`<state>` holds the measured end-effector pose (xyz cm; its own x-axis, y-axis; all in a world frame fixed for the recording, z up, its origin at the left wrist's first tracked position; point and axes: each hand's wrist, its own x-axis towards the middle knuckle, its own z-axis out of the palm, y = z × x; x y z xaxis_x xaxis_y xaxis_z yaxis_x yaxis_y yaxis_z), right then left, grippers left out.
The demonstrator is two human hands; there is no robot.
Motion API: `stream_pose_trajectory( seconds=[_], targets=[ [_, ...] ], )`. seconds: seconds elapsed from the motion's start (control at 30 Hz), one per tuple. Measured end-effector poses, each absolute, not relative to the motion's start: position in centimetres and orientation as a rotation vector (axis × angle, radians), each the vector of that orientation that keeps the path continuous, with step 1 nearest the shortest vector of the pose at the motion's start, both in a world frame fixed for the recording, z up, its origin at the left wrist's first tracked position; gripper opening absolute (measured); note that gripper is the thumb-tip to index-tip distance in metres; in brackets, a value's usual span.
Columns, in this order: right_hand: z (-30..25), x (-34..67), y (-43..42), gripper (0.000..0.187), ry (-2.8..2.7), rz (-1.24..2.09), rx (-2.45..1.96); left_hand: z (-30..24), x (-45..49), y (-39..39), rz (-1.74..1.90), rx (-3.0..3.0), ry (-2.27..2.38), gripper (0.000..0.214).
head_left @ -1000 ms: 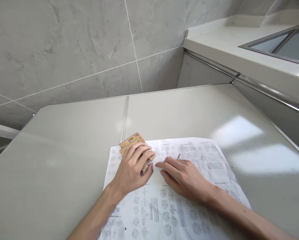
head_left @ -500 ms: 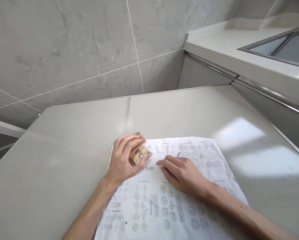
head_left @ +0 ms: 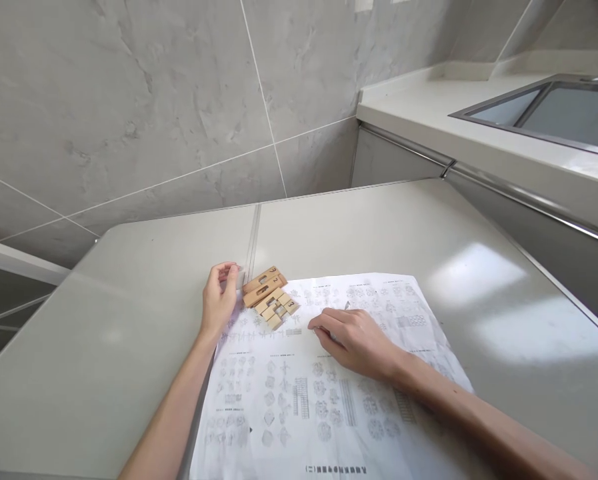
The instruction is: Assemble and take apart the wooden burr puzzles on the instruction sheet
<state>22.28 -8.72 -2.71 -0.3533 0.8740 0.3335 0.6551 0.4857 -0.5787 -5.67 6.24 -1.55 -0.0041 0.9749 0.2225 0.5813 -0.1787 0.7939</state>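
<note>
Rectangular tan wooden blocks (head_left: 272,288) are flanked by the left hand (head_left: 219,293) and right hand (head_left: 349,335); neither grip can be discerned.

Left hand (head_left: 219,293), left of frame centre: uncovered, slender fingers, bare wrist. Left forearm (head_left: 171,400), lower left: bare, slim, widening toward the bottom edge. Right hand (head_left: 351,335), just below frame centre: uncovered, slender fingers. Right forearm (head_left: 459,417), lower right: bare, tapering toward the wrist.

head view | from wearer's head | facing forward, down | printed sheet (head_left: 311,380) near | wall (head_left: 179,100) farther
</note>
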Motion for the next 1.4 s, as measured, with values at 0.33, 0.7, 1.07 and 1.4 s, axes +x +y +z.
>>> stream_pose_trajectory(
  seconds=[0.33, 0.7, 1.07, 1.4],
  targets=[
    [-2.3, 22.1, -8.5, 0.024, -2.112, 0.468, -1.269, 0.2, -4.7, 4.8, 0.873, 1.987, 1.493, 0.038],
    [-2.4, 22.0, -8.5, 0.022, -2.136, 0.439, -1.285, 0.3, -4.6, 4.9, 0.832, 2.025, 1.456, 0.034],
    [-3.0, 21.8, -8.8, 0.019, -2.11, 0.336, -1.327, -0.1, -4.8, 5.0, 0.854, 1.999, 1.444, 0.034],
    [-2.8, 19.5, -8.8, 0.016, -2.162, 0.213, -1.458, -0.4, -5.0, 4.8, 0.872, 1.982, 1.424, 0.032]
  ],
)
